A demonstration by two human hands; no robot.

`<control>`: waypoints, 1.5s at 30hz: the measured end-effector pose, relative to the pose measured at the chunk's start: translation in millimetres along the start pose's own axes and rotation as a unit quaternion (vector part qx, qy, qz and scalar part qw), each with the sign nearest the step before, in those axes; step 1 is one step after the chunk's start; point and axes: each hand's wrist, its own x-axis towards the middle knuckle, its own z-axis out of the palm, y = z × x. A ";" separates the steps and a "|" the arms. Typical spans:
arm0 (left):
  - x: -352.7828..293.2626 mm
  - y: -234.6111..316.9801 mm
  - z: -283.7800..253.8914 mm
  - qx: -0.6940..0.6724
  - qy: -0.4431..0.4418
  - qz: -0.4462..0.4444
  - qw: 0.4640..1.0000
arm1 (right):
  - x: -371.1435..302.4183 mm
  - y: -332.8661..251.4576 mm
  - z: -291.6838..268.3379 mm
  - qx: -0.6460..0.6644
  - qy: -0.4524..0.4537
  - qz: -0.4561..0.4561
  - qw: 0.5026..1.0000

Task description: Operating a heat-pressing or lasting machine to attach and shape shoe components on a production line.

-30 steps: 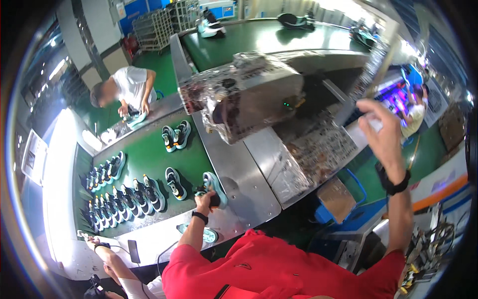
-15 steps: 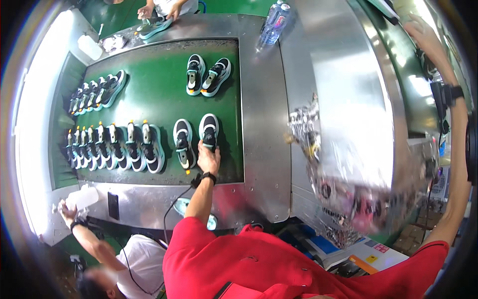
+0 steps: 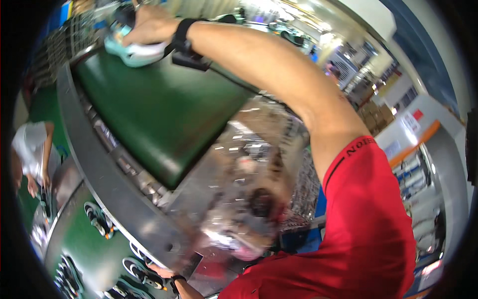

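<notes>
My right hand (image 3: pixel 152 25) is stretched far out at the upper left, fingers closed on a sneaker (image 3: pixel 134 54) with a mint and white sole. It is blurred and held at the far end of a raised green belt (image 3: pixel 164 114). Low in the view, my left hand (image 3: pixel 160 270) is at the heel of a dark sneaker (image 3: pixel 137 249), gripping it; the metal edge partly hides this sneaker. Beside it stands another black sneaker (image 3: pixel 142 271) with a pale sole and an orange tab.
More sneakers (image 3: pixel 67 276) line the lower green belt (image 3: pixel 82 246), with a pair (image 3: pixel 98 219) farther up. A metal rail (image 3: pixel 104 174) divides the two belts. Clear plastic wrapping (image 3: pixel 249 174) hangs beside the upper belt. At the far left, another person (image 3: pixel 35 149) handles a shoe.
The view has swung to the right. My right hand, previously at the far right edge, now shows with a sneaker in it. My left hand remains at its sneaker on the lower belt.
</notes>
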 end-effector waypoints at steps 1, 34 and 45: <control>24.7 -45.5 17.5 0.041 0.029 0.057 0.997 | -12.3 -6.3 -13.7 -0.018 0.028 -0.028 0.999; -792.0 144.8 -138.9 -0.034 -0.929 0.315 0.192 | -1049.5 -92.7 -267.5 0.220 0.592 0.503 0.590; -1078.0 -5.4 -32.5 0.130 -0.806 0.551 0.174 | -1238.8 -201.5 -297.3 -0.058 0.732 0.597 0.324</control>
